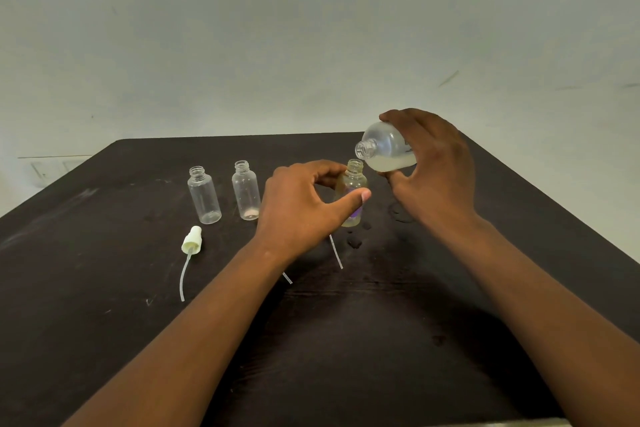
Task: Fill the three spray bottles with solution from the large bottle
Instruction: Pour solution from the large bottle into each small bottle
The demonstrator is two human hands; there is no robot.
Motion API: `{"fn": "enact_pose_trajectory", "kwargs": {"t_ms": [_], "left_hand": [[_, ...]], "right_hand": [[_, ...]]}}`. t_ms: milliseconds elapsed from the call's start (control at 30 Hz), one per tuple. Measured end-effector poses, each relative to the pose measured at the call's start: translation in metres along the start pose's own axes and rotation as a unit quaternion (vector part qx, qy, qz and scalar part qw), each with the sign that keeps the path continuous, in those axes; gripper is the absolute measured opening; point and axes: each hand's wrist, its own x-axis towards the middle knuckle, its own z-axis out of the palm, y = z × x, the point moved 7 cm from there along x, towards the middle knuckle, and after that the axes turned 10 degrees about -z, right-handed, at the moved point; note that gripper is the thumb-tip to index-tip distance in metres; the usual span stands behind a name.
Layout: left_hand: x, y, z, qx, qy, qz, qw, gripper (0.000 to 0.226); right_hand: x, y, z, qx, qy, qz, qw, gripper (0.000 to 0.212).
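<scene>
The large bottle [388,151], tipped on its side with a little pale solution pooled in it, hangs above and just right of the open neck of the right-hand spray bottle [352,192]. The right hand [433,166] wraps its fingers and thumb round the large bottle. The left hand [304,204] pinches the yellowish spray bottle upright on the dark table [104,288]. Two clear spray bottles [204,196] [246,191] stand uncapped to the left. A spray cap [191,243] with its tube lies nearer, and wet spots [355,242] show by the held bottle.
</scene>
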Motion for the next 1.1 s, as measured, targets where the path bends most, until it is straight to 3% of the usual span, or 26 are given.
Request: {"fn": "enact_pose_trajectory", "kwargs": {"t_ms": [1100], "left_hand": [[0.0002, -0.0016, 0.0016, -0.007, 0.0, -0.006, 1.0, 0.05]], "right_hand": [[0.0004, 0.0002, -0.0041, -0.001, 0.011, 0.002, 1.0, 0.07]]}}
